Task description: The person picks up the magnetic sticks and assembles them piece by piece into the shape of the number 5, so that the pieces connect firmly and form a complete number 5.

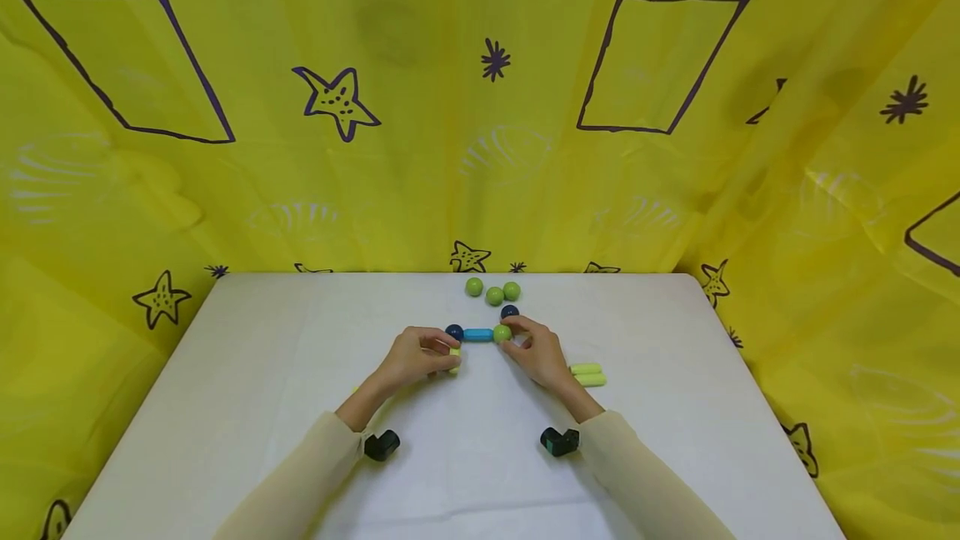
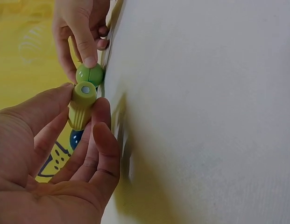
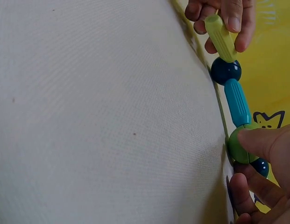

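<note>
Left fingers [image 2: 106, 140] are pinching a pale-yellow plastic rod [image 3: 221, 39] crosswise to the blue plastic rod [image 1: 477, 335]; right fingers [image 3: 261, 140], a glossy green ball [image 1: 502, 333].

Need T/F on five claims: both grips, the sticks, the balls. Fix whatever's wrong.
1. The left-hand grip pinches a yellow stick. True.
2. The blue stick has a yellow ball at each end. False: it has a dark blue ball at one end and a green ball at the other.
3. Three green balls lie near the far edge of the table. True.
4. The right-hand grip holds a yellow stick. False: it holds the green ball at the blue stick's end.
5. Two other yellow sticks lie to the right of the right-hand grip. True.
</note>
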Motion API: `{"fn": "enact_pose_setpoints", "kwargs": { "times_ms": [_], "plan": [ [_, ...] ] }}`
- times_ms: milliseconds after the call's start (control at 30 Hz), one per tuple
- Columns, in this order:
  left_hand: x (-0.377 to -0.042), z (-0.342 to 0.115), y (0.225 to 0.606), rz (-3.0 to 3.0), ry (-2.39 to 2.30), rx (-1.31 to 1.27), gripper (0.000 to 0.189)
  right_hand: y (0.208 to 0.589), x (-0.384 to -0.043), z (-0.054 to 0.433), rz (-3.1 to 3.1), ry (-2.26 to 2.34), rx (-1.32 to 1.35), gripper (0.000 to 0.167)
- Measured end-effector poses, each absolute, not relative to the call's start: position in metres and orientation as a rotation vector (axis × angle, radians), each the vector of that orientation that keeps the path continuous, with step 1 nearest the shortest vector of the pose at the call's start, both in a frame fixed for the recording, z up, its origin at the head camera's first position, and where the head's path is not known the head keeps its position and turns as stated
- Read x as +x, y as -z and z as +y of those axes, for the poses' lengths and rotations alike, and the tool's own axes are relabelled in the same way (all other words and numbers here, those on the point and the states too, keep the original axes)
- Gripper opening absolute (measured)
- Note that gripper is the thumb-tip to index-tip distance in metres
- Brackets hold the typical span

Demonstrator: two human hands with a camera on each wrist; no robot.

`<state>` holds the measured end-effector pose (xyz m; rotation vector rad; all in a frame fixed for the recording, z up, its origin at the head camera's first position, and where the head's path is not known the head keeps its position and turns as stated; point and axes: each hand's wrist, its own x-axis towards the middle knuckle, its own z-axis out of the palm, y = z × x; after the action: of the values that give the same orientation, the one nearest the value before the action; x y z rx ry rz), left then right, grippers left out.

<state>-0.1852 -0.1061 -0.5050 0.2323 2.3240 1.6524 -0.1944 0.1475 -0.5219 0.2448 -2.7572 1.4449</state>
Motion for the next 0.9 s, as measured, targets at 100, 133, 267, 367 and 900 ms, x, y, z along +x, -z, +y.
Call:
{"fn": "enact_pose_setpoints", "kwargs": {
  "times_ms": [100,133,267,367,900],
  "plan": [
    [-0.1847,-0.1048,0.5061,2.335,-1.655,0.223,0.020,0.5216,-0.1948,0.1471,-2.750,-1.452,0.250,0.034],
    [-0.1843,-0.1045,0.5061,2.338,-1.657,0.224,0.019,0.5214,-0.1948,0.1470,-2.750,-1.454,0.246,0.034],
    [-0.1829,-0.1037,0.5057,2.360,-1.657,0.222,0.018,0.5212,-0.1947,0.1469,-2.756,-1.453,0.230,0.035],
    [-0.1827,-0.1034,0.5053,2.380,-1.647,0.210,0.018,0.5217,-0.1944,0.1471,-2.756,-1.452,0.232,0.035],
    [-0.1841,-0.1015,0.5056,2.454,-1.587,0.216,0.018,0.5218,-0.1936,0.1467,-2.760,-1.451,0.244,0.034]
  ]
}}
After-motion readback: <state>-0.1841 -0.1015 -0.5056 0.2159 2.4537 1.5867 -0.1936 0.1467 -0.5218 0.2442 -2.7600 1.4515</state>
